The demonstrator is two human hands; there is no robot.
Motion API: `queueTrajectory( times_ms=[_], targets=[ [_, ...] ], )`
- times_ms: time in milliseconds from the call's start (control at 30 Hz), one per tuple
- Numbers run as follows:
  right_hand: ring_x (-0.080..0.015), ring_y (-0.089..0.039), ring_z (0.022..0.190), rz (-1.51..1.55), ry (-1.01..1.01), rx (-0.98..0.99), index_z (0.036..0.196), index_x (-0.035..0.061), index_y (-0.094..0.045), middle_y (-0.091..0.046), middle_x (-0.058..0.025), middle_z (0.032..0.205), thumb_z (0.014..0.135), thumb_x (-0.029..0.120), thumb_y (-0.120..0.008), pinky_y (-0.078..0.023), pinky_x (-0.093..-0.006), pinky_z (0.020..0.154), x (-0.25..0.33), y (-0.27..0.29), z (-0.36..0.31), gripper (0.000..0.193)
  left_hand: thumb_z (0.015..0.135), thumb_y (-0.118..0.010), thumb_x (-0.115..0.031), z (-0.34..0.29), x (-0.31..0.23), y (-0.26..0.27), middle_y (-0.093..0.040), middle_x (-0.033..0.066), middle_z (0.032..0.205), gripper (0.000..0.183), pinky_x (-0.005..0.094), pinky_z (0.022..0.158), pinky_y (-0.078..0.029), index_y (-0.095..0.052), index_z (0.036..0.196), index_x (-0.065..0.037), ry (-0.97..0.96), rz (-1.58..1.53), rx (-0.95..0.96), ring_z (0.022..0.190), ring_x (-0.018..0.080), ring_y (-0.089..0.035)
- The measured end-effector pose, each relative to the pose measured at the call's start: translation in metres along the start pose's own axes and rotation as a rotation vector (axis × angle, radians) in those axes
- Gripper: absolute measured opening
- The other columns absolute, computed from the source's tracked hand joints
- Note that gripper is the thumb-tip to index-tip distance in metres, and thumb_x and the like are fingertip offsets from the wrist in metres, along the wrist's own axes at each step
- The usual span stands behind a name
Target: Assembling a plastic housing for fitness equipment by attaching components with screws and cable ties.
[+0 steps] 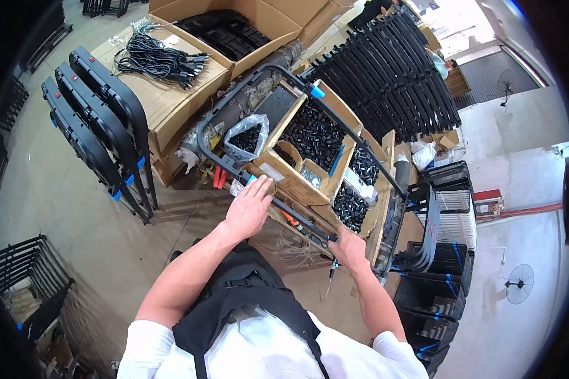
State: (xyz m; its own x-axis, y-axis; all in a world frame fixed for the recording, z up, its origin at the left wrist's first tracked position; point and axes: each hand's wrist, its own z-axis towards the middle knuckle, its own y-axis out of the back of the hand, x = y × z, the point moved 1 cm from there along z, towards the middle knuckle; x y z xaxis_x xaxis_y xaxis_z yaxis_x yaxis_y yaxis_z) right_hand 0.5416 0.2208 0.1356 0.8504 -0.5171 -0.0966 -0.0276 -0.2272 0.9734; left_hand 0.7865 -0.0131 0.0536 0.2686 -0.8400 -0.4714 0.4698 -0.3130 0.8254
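Observation:
A black tubular frame (pixel 203 134) with rounded corners and blue pieces on it lies tilted across the bench, around wooden parts bins. My left hand (pixel 250 208) is on its near tube beside a blue piece, fingers over the tube; their undersides are hidden. Farther right along that tube, my right hand (pixel 349 247) is closed around it at the near right corner, the fingertips partly hidden. The wooden bin box (pixel 284 180) holds many small black parts (pixel 313 136). A clear plastic bag (pixel 246 138) of black parts sits left of it. An orange-and-black tool (pixel 291 219) lies below the tube.
Folded black frames (pixel 104 120) stand on the floor at left. A cardboard box (pixel 234 47) with black parts and a bundle of black cables (pixel 161 57) are at the back. Black racks (pixel 385 76) stack behind the bench; black bins (pixel 433 303) line the right. Another person (pixel 446 65) is far off.

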Motion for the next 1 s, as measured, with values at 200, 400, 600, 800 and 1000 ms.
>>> queueTrajectory(
  times_ms=[200,400,600,800,1000],
  targets=[
    [-0.0367,-0.075,0.088,-0.273,0.015,0.231,0.087,0.0028,-0.073,-0.076,-0.0198,0.092,0.08,0.031,-0.07,-0.061,-0.0477,0.077,-0.013,-0.004,0.016,0.029,0.082,-0.074,-0.018,0.0,-0.001,0.003,-0.046,0.0199,0.155,0.039,0.0463,0.125,-0.029,-0.066,0.117,-0.004,-0.017,-0.015,0.006,0.15,0.0355,-0.035],
    [-0.0375,-0.075,0.089,-0.315,-0.004,0.271,0.096,0.0044,-0.073,-0.076,-0.02,0.092,0.082,0.03,-0.069,-0.061,-0.0478,0.078,-0.03,-0.02,0.013,0.03,0.081,-0.075,-0.018,-0.001,0.001,0.004,-0.047,0.0197,0.154,0.04,0.0461,0.125,-0.029,-0.066,0.117,-0.004,-0.018,-0.059,-0.011,0.15,0.0349,-0.036],
    [-0.0342,-0.077,0.085,-0.374,0.104,0.299,0.095,0.0084,-0.074,-0.077,-0.0159,0.095,0.084,0.016,-0.062,-0.062,-0.0425,0.071,-0.012,-0.013,0.015,0.018,0.081,-0.073,-0.018,0.002,0.008,0.0,-0.047,0.0195,0.154,0.039,0.0458,0.125,-0.029,-0.066,0.117,-0.003,-0.006,-0.002,-0.031,0.149,0.0349,-0.037],
    [-0.0367,-0.076,0.09,-0.374,0.003,0.357,0.094,0.0049,-0.073,-0.076,-0.02,0.094,0.079,0.018,-0.069,-0.061,-0.0486,0.076,-0.021,-0.021,0.019,0.021,0.081,-0.071,-0.017,0.003,0.009,-0.003,-0.047,0.0205,0.155,0.042,0.0456,0.125,-0.029,-0.066,0.119,0.0,-0.016,0.029,0.026,0.15,0.0352,-0.036],
    [-0.038,-0.075,0.094,-0.354,-0.041,0.383,0.104,0.0027,-0.066,-0.075,-0.0219,0.095,0.081,0.021,-0.07,-0.059,-0.0513,0.08,-0.039,-0.03,0.011,0.03,0.087,-0.062,-0.018,0.0,0.003,0.0,-0.048,0.0197,0.156,0.034,0.0446,0.127,-0.025,-0.069,0.116,-0.001,-0.03,0.024,0.003,0.151,0.0325,-0.037]
  ],
)
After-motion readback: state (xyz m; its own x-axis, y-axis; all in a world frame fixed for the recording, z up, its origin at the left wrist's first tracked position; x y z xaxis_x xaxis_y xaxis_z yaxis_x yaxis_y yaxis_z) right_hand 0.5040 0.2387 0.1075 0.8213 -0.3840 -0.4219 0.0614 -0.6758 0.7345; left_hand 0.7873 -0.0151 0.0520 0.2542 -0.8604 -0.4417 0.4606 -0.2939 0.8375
